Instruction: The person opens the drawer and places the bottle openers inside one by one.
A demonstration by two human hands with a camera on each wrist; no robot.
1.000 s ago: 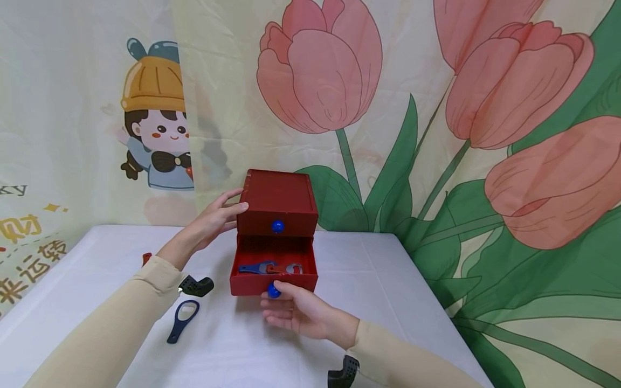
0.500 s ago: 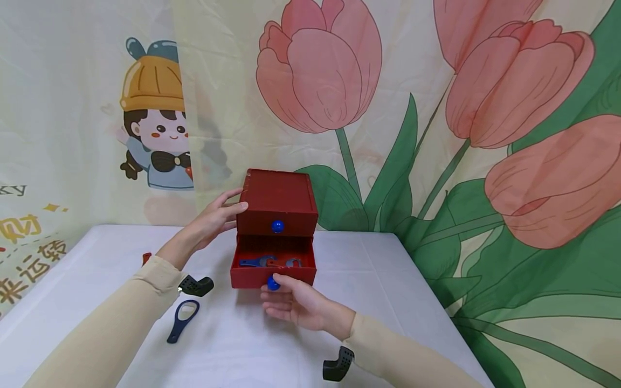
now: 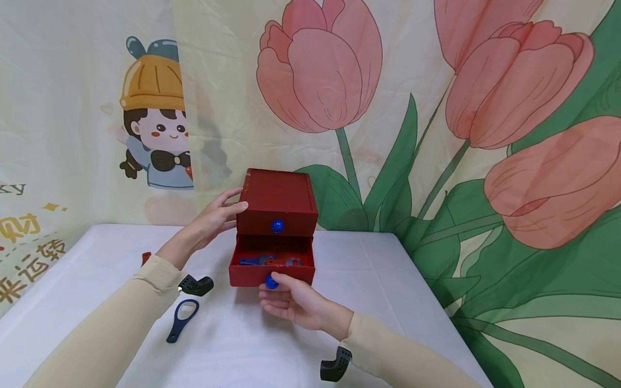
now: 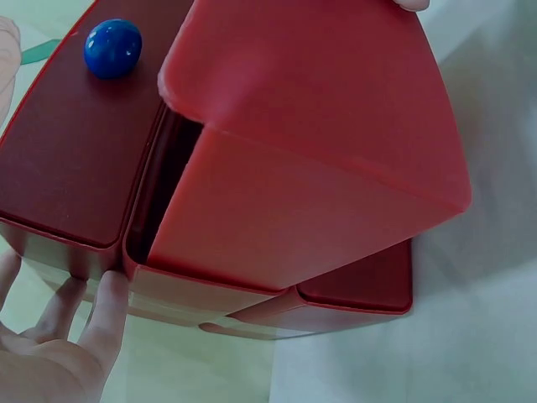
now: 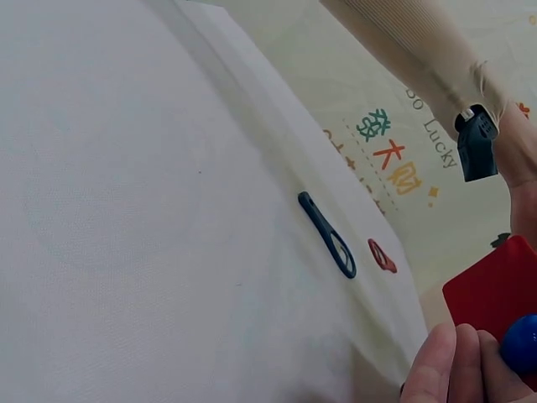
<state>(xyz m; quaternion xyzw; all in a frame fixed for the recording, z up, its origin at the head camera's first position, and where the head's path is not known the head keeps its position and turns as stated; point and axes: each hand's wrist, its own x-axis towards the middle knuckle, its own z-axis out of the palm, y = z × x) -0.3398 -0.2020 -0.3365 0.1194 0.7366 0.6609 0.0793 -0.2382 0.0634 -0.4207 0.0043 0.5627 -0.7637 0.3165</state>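
A small red two-drawer cabinet (image 3: 278, 191) stands on the table, its lower drawer (image 3: 242, 276) pulled out. Inside the drawer lie a blue bottle opener (image 3: 253, 261) and a red one beside it, partly hidden by the drawer front. My right hand (image 3: 303, 303) pinches the drawer's blue knob (image 3: 271, 281), thumb on top and fingers below. In the right wrist view, these fingertips sit beside the knob (image 5: 522, 344). Against the cabinet's left side rests my left hand (image 3: 213, 220), thumb at the front top edge. The left wrist view shows its fingers (image 4: 107, 315) extended along the red side wall.
On the white-covered table (image 3: 368, 291), a navy bottle opener (image 3: 180, 321) lies left of the cabinet. A red loop-headed item (image 5: 383, 256) lies beyond it, mostly behind the left forearm in the head view. A printed tulip cloth (image 3: 335, 70) hangs behind the table.
The lower drawer's front has shifted up and slightly inward with my right hand on its knob, covering more of the openers. My left hand has stayed in place.
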